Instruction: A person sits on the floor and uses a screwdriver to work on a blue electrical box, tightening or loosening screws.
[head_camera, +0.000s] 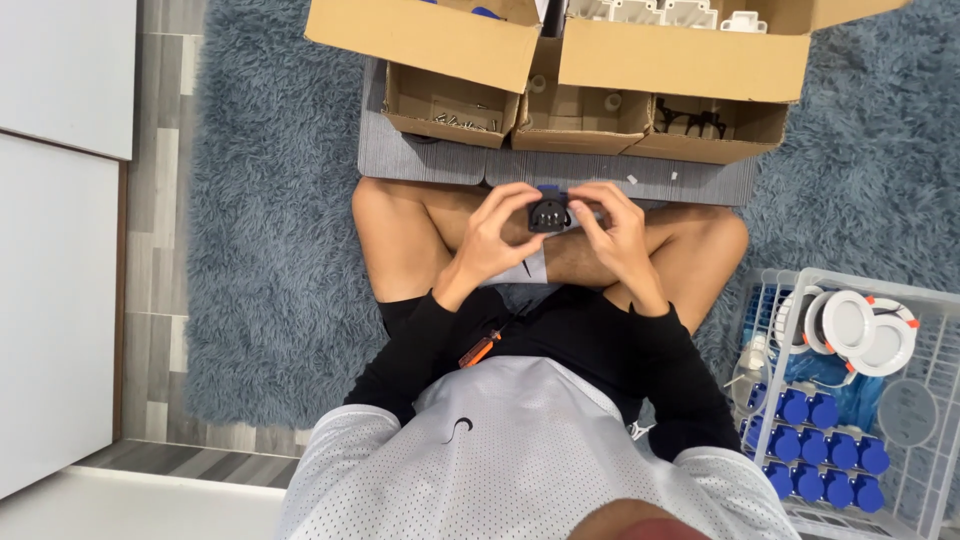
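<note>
Blue rug (260, 200), both hands (490, 240) (615, 235) gripping black plug (549, 213), pins up

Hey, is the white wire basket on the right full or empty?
Partly full: the white wire basket holds rows of blue caps and round white discs, with bare gaps between.

Ahead of both hands (550, 225), a strip of grey mat (420, 160) lay bare, then blocked by three small cardboard boxes (585, 120) set side by side. Above those, big carton flaps (430, 40) overhung, closing off the way in from the top. To the left, open shaggy blue rug (270, 250) as far as the wood floor (155, 300). To the right, hemmed in by a white wire basket (930, 300) of blue caps (815, 445) and round white lamps (850, 322). Near the lap, an orange screwdriver (480, 349) lying in the path.
</note>
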